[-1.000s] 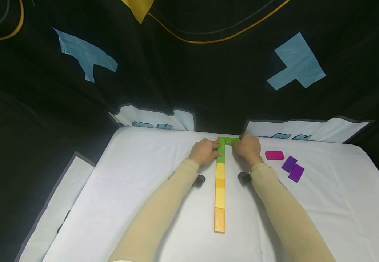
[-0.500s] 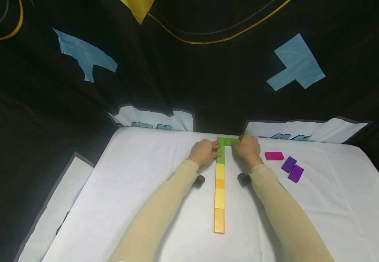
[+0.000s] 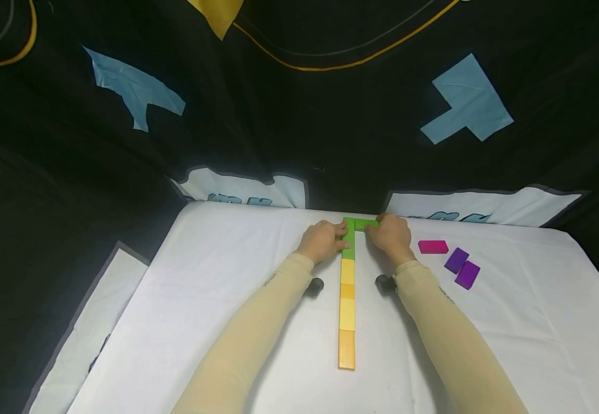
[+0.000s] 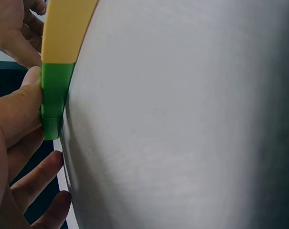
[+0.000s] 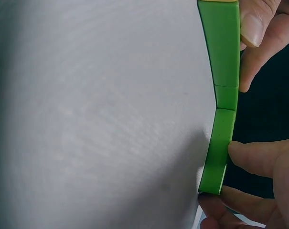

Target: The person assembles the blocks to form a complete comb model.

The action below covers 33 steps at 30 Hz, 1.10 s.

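A column of flat blocks runs up the white table, with yellow and orange blocks (image 3: 348,313) in the near part and green blocks (image 3: 348,237) at the far end. Another green block (image 3: 364,225) lies crosswise against the top of the column, pointing right. My left hand (image 3: 321,240) rests its thumb and a finger on the column's green part, the other fingers stretched out in the left wrist view. My right hand (image 3: 391,237) pinches the crosswise block; in the right wrist view its thumb (image 5: 249,155) presses the top while fingers (image 5: 218,202) meet the outer end.
To the right lie a pink block (image 3: 433,247) and two purple blocks (image 3: 457,260), the purple ones almost corner to corner. Behind the table's far edge hangs a black cloth (image 3: 279,126) with blue patches. Dark wrist cameras (image 3: 314,287) stick out under both wrists.
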Each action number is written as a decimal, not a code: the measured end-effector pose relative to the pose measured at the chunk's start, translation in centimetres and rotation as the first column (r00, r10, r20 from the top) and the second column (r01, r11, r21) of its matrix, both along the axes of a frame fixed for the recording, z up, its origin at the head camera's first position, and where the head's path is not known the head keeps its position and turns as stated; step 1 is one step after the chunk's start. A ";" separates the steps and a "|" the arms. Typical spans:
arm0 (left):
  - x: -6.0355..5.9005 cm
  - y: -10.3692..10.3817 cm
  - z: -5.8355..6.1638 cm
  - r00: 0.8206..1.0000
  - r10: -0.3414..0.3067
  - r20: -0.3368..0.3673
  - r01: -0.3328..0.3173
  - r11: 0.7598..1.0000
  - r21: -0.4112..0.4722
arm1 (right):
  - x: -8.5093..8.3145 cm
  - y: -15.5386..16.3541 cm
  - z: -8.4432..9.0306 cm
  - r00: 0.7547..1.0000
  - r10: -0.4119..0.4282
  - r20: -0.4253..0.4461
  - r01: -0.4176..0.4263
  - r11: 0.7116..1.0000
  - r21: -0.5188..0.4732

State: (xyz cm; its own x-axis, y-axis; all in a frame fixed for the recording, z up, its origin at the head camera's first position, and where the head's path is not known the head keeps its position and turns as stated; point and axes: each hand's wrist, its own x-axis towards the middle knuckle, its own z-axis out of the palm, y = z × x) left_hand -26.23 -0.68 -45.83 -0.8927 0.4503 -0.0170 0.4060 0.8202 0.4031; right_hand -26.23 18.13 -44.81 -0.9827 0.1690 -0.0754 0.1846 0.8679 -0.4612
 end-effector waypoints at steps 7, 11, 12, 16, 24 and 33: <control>0.1 0.0 0.0 1.000 0.003 -0.002 -0.003 1.000 0.002 | -0.1 0.2 -0.2 1.000 0.007 -0.015 -0.007 1.000 -0.012; 0.2 0.0 0.0 1.000 0.002 0.005 -0.002 1.000 0.003 | 0.1 0.6 0.0 1.000 0.015 -0.022 -0.016 0.999 -0.044; 0.2 0.0 0.1 1.000 0.000 0.008 0.000 1.000 0.004 | 0.1 0.7 0.1 0.999 0.016 -0.028 -0.017 0.998 -0.058; 0.4 0.0 0.2 1.000 0.002 0.018 -0.003 1.000 0.008 | 0.5 1.8 0.9 0.998 0.010 -0.060 -0.017 0.992 -0.129; 0.4 -0.1 0.3 1.000 0.011 0.029 -0.011 1.000 0.014 | 2.0 4.7 2.6 0.991 -0.001 -0.135 -0.027 0.978 -0.208; 0.2 0.0 0.2 1.000 -0.003 0.019 0.003 1.000 0.017 | 4.2 7.8 3.9 0.977 -0.001 -0.212 -0.036 0.985 -0.169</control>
State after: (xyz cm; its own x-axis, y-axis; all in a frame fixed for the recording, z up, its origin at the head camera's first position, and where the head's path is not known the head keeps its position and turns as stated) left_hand -26.01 -0.69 -45.58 -0.8910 0.4532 -0.0263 0.4005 0.8119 0.4248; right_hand -22.02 25.91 -40.89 -0.9821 0.1543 0.1077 0.0527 0.7748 -0.6301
